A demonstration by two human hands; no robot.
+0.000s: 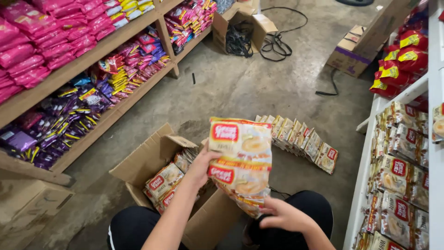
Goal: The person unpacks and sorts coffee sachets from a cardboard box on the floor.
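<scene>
Holding cream sachet pack (241,162) with left hand (202,166), right hand (283,214), above cardboard box (148,159).

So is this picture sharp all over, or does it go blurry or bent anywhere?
Head view: the stack of packets held by the left hand and right hand is fairly sharp, though the hands look slightly soft; the light is even and soft, with no hard shadows on the concrete floor; the wooden shelf and white shelf slant outward near the edges, a wide-lens bend.
</scene>
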